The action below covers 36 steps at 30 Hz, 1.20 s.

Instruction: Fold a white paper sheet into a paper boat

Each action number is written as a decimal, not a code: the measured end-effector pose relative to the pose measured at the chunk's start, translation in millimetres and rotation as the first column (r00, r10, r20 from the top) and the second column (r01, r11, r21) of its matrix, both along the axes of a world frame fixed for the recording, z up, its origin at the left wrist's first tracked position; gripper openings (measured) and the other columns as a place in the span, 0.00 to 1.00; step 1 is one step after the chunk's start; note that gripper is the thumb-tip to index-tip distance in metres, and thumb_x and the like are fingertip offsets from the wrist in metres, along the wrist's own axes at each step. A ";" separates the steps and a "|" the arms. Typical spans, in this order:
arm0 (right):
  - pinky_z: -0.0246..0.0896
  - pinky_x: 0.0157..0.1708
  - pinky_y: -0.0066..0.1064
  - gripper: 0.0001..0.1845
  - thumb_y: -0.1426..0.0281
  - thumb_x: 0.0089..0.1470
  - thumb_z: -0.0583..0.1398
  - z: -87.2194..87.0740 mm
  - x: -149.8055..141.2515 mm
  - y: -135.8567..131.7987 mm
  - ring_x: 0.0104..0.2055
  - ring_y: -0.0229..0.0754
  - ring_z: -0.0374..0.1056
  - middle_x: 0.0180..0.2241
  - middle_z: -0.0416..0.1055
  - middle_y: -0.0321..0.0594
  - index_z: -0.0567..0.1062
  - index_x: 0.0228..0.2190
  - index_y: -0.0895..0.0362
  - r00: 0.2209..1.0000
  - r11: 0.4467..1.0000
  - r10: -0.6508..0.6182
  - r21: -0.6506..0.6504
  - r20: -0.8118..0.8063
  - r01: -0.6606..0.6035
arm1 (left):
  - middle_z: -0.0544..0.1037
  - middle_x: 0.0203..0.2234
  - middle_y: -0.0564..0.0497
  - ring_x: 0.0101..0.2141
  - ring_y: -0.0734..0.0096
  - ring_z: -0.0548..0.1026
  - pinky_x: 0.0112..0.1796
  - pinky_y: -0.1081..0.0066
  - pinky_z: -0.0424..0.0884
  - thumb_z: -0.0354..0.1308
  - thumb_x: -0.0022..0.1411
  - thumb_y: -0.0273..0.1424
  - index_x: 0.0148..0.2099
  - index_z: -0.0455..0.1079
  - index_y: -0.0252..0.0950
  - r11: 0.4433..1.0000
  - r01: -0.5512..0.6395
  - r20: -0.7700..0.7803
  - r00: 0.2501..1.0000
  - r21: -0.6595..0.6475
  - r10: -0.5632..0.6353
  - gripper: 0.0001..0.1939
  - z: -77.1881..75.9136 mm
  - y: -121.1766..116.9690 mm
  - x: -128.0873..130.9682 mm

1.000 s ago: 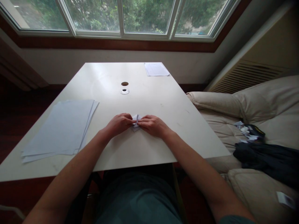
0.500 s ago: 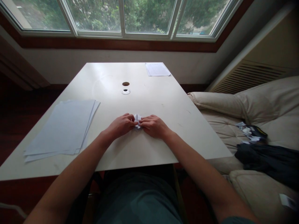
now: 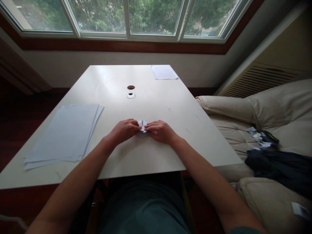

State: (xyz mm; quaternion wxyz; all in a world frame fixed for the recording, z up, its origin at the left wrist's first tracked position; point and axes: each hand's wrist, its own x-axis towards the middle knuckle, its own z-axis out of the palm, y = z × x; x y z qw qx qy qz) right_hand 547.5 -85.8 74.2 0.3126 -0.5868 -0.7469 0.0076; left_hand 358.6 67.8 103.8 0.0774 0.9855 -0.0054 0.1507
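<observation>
A small piece of folded white paper (image 3: 142, 130) rests on the white table (image 3: 156, 107), with creases and a dark slit along its upper middle. My left hand (image 3: 128, 127) pinches its left side, thumb and curled fingers closed on it. From the other side, my right hand (image 3: 159, 130) grips the paper's right edge between thumb and fingertips. Both sets of fingers cover much of the folded paper, so its full shape is hidden.
A stack of white sheets (image 3: 65, 133) lies on the table's left side. More papers (image 3: 164, 72) sit at the far right corner. A round hole (image 3: 131, 87) and a ring (image 3: 131, 96) are mid-table. Right of the table stands a beige sofa (image 3: 226, 105) holding dark cloth (image 3: 280, 169).
My left hand has shifted slightly, its fingers now flatter over the paper. A little more of the folded paper's lower part shows. My right hand has hardly moved.
</observation>
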 end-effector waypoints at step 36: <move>0.69 0.50 0.36 0.15 0.78 0.47 0.63 4.4 3.4 -1.7 0.46 0.42 0.75 0.39 0.81 0.37 0.82 0.36 0.50 0.976 0.994 0.076 -0.061 -0.205 -0.091 | 0.72 0.24 0.54 0.23 0.78 0.66 0.26 0.76 0.58 0.56 0.56 0.21 0.28 0.70 0.35 0.973 0.015 0.002 1.000 -0.229 -0.015 0.07 -1.0 -15.2 6.5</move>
